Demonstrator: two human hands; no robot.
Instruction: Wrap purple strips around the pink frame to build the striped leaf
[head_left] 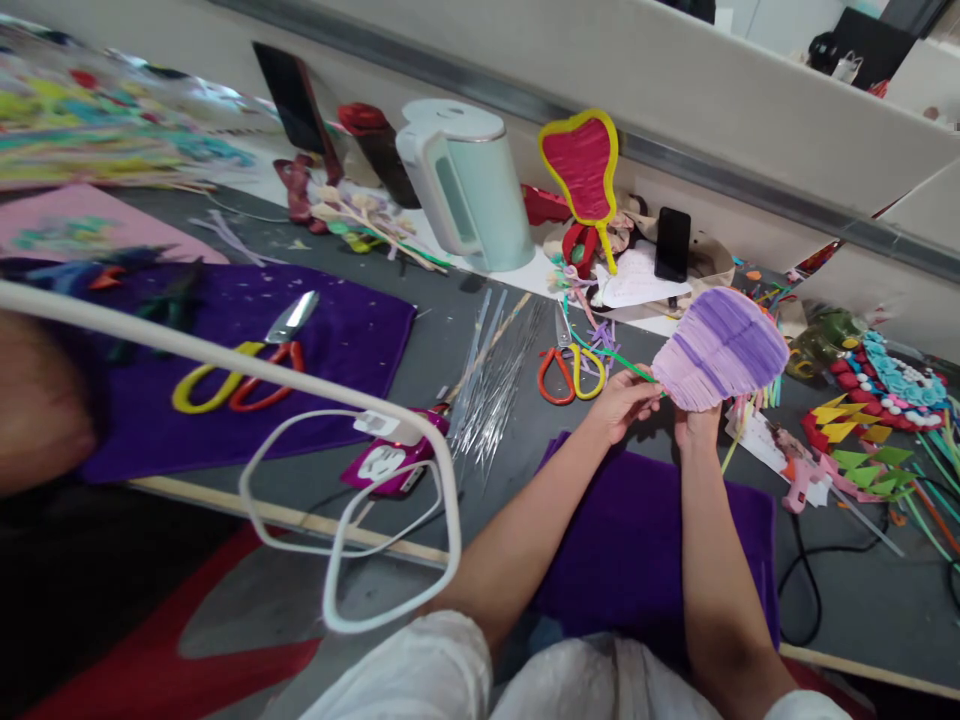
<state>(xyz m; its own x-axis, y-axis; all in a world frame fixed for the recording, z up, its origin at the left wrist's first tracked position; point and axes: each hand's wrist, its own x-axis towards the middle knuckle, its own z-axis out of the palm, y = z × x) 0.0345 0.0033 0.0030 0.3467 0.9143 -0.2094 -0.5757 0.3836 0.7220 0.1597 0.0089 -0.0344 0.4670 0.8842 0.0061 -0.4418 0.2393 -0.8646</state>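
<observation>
Hands at a cluttered bench: the right hand (697, 425) grips a lilac fringed fan (720, 348) from below, while the left hand (622, 400) pinches a green strip (611, 355) beside it, above purple cloth (645, 540). No readable writing shows.

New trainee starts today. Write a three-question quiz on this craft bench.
1. True or false: the right hand holds the lilac fringed piece.
2. What lies nearest the left hand? A) the kettle B) the orange and yellow scissors C) the standing phone
3. What colour edges the red paddle shape?

Key: 1 true; 2 B; 3 yellow.
</observation>
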